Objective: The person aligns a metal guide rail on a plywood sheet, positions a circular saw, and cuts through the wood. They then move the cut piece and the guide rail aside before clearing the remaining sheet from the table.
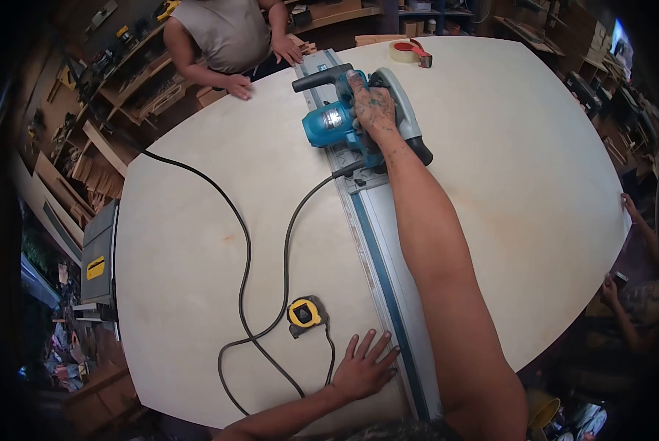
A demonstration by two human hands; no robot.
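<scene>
A: Head view — where does the circular saw (359,121) sit?

B: On the guide rail (388,272), near the far end of the plywood sheet (197,242). The rail's long axis runs from the near edge, by the person, up and slightly left to the far edge. The saw lies along that same line, its black front handle pointing away toward the far-left end of the rail.

A: The right hand (373,106)?

B: Arm stretched out over the rail, fingers wrapped around the saw's top handle.

A: And the left hand (362,367)?

B: Spread flat, palm down on the sheet, fingertips touching the rail's left edge near the close end.

A: Anything beside it?

B: A yellow tape measure (304,314) just above that hand, with the saw's black cord (245,250) looping around it. At the far edge another person's hands (263,70) rest on the sheet by the rail's end, and a tape roll (409,51) lies to the right.
</scene>
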